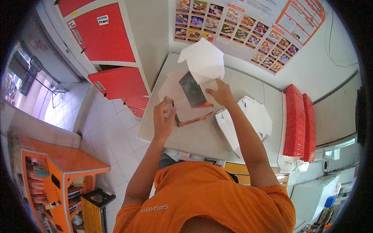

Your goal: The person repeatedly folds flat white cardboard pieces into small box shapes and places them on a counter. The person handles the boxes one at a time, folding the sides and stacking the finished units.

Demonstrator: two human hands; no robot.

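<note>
A partly folded cardboard box (185, 108), pale inside with dark and reddish printed edges, lies on the grey table in front of me. My left hand (163, 119) is at its left side, fingers and thumb bent around the raised edge. Above its far right part stands a white cardboard flap (206, 62), tilted up, with a dark printed panel (193, 90) below it. My right hand (221, 94) pinches the flap's lower right edge between thumb and fingers. Whether flap and box are one piece I cannot tell. Flat white cardboard blanks (254, 120) lie under my right forearm.
The table (155, 130) meets a wall with food posters (248, 29). Red plastic crates (297, 122) stand at its right end. To the left are red cabinet doors (120, 83), one ajar, and a tiled floor (116, 143). An orange shelf unit (64, 155) stands lower left.
</note>
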